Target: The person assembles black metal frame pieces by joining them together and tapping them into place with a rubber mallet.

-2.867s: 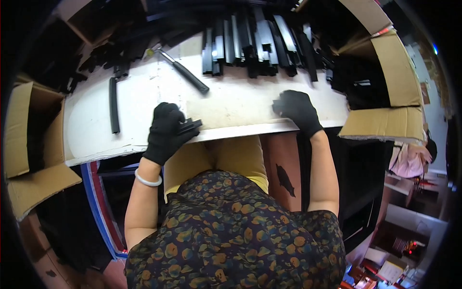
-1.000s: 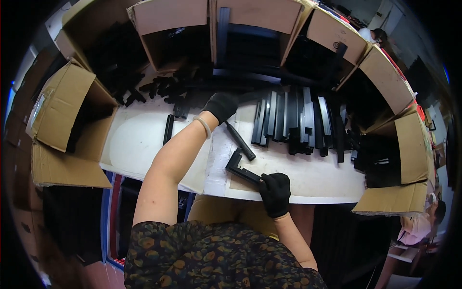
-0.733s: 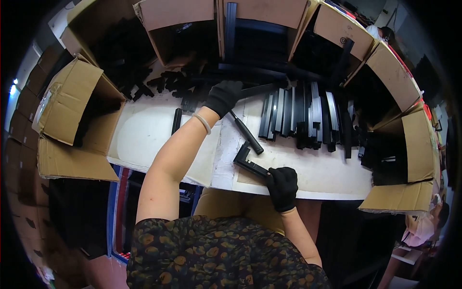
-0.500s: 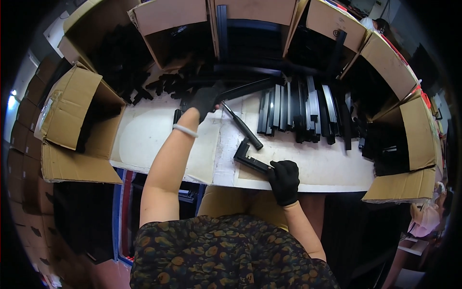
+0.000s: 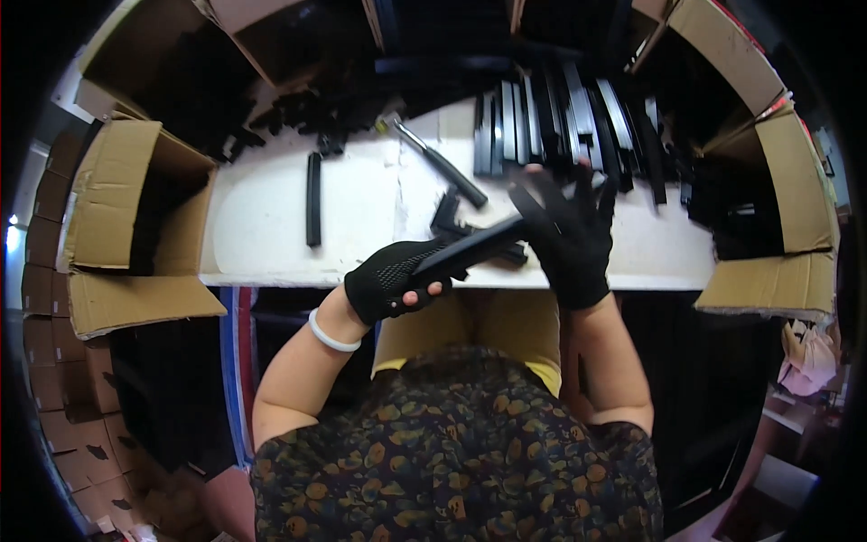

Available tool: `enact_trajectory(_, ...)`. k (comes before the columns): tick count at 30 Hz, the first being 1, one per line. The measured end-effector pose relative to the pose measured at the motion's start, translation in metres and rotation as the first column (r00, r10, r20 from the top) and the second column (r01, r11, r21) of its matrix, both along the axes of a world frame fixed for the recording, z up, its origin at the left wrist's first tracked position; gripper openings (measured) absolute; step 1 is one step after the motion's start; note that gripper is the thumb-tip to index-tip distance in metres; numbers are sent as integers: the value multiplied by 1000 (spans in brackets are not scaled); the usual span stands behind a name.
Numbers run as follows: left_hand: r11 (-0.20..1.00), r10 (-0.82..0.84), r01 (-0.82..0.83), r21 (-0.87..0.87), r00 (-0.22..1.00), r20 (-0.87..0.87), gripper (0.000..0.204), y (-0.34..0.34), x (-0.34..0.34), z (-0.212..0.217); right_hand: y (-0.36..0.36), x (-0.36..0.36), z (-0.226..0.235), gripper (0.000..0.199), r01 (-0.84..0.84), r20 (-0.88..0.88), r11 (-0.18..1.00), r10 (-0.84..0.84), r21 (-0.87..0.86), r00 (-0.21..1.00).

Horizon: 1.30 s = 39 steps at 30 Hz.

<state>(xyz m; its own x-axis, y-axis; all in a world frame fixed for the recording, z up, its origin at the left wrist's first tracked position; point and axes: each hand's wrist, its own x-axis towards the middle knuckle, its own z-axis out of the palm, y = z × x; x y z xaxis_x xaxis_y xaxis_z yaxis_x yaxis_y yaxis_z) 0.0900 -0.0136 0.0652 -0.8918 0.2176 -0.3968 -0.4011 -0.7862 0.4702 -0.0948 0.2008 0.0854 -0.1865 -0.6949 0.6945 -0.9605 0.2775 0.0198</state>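
Observation:
A long black bar [image 5: 474, 247] slants up to the right in front of me, just above the table's front edge. My left hand [image 5: 393, 282], in a black glove with bare fingertips, is closed round its lower end. Over its upper end, my right hand [image 5: 571, 239], gloved too, has its fingers spread; they are slightly blurred, and the contact is unclear. Partly hidden beneath the bar lies a black L-shaped piece [image 5: 444, 213]. Beyond that rests a hammer [image 5: 442, 167] with a dark grip, a metal shaft and a yellowish head. A short black bar [image 5: 313, 200] lies farther left.
Several black and silvery bars [image 5: 533, 122] lie side by side at the back right of the white table [image 5: 257, 221]. Small black parts [image 5: 312, 117] are heaped at the back left. Open cardboard boxes flank the table at left [image 5: 113, 203] and right [image 5: 795, 194], with others behind.
My left hand has come back from the far side with the long bar. My right hand has let go of the L-shaped piece and risen to the bar's upper end.

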Motion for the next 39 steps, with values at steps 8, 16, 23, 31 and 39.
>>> enact_trajectory(8,-429,-431,-554,-714,820,-377,42,24,-41,-22,88,-51,-35,64,-38,363,876,-159,480,918)
enact_trajectory(16,-615,-420,-523,-590,850,-317,39,28,-49,-50,123,-71,-67,39,14,291,928,-131,371,948)
enact_trajectory(23,-549,-409,-568,-614,823,-395,36,38,-54,-46,111,-71,-65,33,-42,298,936,-69,348,952)
enact_trajectory(31,-561,-482,-577,-593,810,-332,35,26,-58,-46,107,-88,-71,40,-190,451,933,33,307,892)
enact_trajectory(39,-612,-357,-514,-601,858,-370,31,39,-52,-52,101,-93,-89,40,-248,520,941,97,231,849)
